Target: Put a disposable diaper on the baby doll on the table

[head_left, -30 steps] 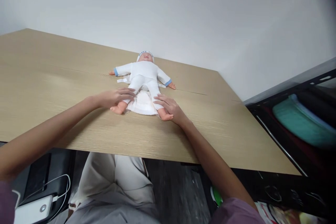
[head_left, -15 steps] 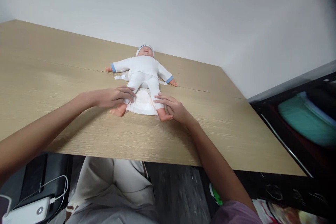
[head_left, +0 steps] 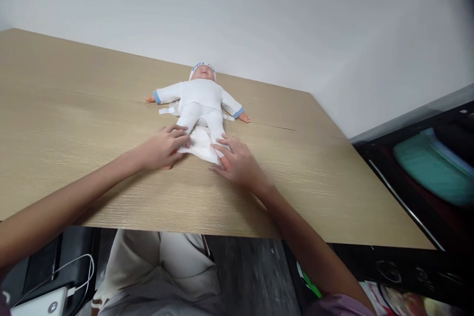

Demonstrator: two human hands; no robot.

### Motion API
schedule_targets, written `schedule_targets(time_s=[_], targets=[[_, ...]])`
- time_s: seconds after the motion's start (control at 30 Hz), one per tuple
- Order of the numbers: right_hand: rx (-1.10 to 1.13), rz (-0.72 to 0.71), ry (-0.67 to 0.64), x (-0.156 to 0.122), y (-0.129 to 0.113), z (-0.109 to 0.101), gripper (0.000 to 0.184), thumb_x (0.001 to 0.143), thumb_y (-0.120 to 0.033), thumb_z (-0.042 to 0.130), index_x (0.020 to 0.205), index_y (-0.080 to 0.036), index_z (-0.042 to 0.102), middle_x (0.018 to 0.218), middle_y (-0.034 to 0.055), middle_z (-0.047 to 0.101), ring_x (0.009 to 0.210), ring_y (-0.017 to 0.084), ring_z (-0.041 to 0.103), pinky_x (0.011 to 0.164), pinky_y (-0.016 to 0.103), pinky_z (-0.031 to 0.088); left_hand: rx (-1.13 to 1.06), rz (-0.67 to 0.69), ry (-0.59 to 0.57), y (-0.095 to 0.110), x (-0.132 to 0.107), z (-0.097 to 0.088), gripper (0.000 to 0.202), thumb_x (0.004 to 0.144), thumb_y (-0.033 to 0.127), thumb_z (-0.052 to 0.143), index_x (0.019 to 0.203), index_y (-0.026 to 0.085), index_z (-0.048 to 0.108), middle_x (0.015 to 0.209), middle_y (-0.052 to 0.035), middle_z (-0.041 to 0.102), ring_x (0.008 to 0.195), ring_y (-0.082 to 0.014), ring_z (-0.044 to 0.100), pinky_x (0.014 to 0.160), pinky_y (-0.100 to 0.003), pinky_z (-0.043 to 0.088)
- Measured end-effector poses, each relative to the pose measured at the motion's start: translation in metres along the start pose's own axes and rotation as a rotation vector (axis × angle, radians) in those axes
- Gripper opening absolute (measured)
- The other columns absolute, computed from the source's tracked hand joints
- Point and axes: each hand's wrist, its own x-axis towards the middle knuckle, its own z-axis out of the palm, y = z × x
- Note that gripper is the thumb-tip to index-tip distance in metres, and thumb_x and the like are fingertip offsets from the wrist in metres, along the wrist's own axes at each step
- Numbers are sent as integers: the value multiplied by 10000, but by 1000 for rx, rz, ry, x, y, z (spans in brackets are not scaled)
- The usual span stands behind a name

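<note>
A baby doll in a white outfit with blue cuffs and a printed cap lies on its back on the wooden table, legs apart and feet towards me. Under its hips a white diaper is spread, its front part lying between the legs and its fastening tabs sticking out at both sides. My left hand curls over the doll's foot, fingers closed at the diaper's left corner. At the right corner, my right hand closes around the diaper's edge beside the other foot. Both feet are largely covered by my hands.
A white wall rises behind the table. To the right, a dark shelf holds a teal item. Below the table's front edge, a white power bank with a cable lies at the left, near my legs.
Both hands have slid from the doll's legs down towards its feet, onto the diaper's front corners. The diaper's front edge is now drawn narrower and slanted.
</note>
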Motion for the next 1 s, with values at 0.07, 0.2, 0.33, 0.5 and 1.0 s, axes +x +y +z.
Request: schedule_targets(time_s=[0.07,0.2,0.33,0.5,1.0], targets=[[-21,10,7,4,1,4,311,1116,-392,637,1377,-287,769,1455,163,730,1535,405,590,1298,658,485,-36,-32,36,3,4,-4,274,1097,300,530,1247,220,745,1292,-147,776,1360,-397,648,1161,-573,527],[-11,72,57,23,12,1,316,1140,-277,466,1209,-241,773,1203,164,764,1254,381,682,1091,564,583,-185,-138,188,6,17,-16,314,1121,354,479,1238,215,735,1289,-127,760,1183,-327,713,1063,-493,567],[79,138,190,60,24,-6,300,1148,-323,437,1136,-253,728,1093,129,725,1104,340,671,1037,493,579,-268,-166,361,-11,42,-27,311,1106,436,518,1133,205,724,1471,-151,686,1311,-333,677,1171,-497,523],[169,170,366,117,49,-4,232,1106,-309,467,1103,-237,688,1201,140,703,1169,318,660,1115,486,553,-246,-220,471,-54,88,-33,285,1076,470,532,1102,227,678,1376,-143,725,1321,-348,617,1238,-535,432],[658,490,200,180,134,46,304,1046,-477,499,999,-238,679,1130,66,795,1128,264,701,1125,430,568,-857,-423,406,-123,138,-3,460,995,601,712,795,230,528,769,16,506,727,-167,439,717,-323,375]])
